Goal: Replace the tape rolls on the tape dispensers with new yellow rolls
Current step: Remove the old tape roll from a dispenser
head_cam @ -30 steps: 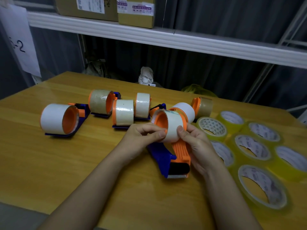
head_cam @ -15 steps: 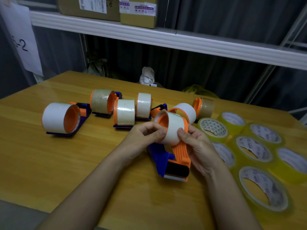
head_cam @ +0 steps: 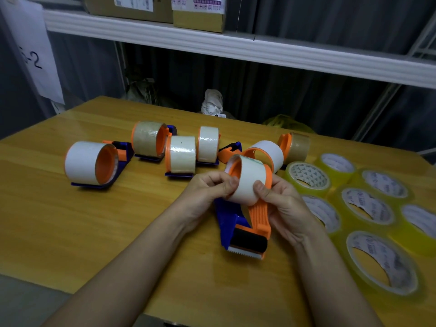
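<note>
A blue and orange tape dispenser (head_cam: 245, 227) lies in front of me with a nearly spent white roll (head_cam: 247, 178) on its orange hub. My left hand (head_cam: 207, 192) pinches the left rim of that roll. My right hand (head_cam: 283, 206) grips the orange handle, its thumb pressed on the roll's face. Several other dispensers with white or tan rolls stand in a row behind, among them the leftmost dispenser (head_cam: 92, 164) and another dispenser (head_cam: 180, 156). Several new yellow rolls (head_cam: 368, 206) lie flat at the right.
The wooden table (head_cam: 94, 227) has its front edge near my elbows. A white shelf (head_cam: 236, 48) with cardboard boxes (head_cam: 198, 13) runs above the far side. A white bag (head_cam: 212, 102) sits behind the table.
Both hands keep hold of the dispenser and its white roll. The dispenser has tilted a little, its cutter end shifted slightly to the right.
</note>
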Demonstrator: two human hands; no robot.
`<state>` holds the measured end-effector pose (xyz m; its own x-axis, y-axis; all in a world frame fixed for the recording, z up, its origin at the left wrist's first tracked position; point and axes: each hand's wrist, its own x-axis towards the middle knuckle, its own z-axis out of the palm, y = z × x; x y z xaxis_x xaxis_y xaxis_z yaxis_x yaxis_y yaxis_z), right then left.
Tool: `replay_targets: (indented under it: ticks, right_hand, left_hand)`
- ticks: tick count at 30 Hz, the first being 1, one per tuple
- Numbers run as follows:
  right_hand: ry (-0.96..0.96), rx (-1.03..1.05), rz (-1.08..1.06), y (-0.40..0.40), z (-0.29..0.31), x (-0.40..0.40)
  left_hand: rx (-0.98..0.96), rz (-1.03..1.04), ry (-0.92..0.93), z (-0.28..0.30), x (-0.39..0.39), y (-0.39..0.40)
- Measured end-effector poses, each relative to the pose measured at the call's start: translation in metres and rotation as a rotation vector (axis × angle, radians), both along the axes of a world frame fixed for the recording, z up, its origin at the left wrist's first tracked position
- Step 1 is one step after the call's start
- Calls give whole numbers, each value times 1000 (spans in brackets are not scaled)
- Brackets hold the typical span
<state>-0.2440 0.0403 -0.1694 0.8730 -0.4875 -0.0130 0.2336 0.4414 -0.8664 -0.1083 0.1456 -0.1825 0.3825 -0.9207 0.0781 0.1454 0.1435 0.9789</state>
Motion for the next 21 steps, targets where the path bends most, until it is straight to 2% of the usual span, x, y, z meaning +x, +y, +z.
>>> replay_targets:
  ticks: [8, 11, 14, 18, 21]
  right_hand:
    - [-34, -14, 8, 3, 1, 0]
    - [-32, -16, -29, 4, 1, 0]
    - [-45, -17, -71, 3, 1, 0]
    - [-65, -13, -90, 2, 0, 1]
    - [-62, 0, -96, 3, 2, 1]
  left_hand:
    - [11, -4, 24, 6, -3, 3]
    - [-5, -12, -80, 9, -3, 4]
    - [-43, 134, -151, 10, -5, 3]
    - [-159, 353, -546, 7, -3, 3]
    - [-56, 356, -566, 8, -3, 2]
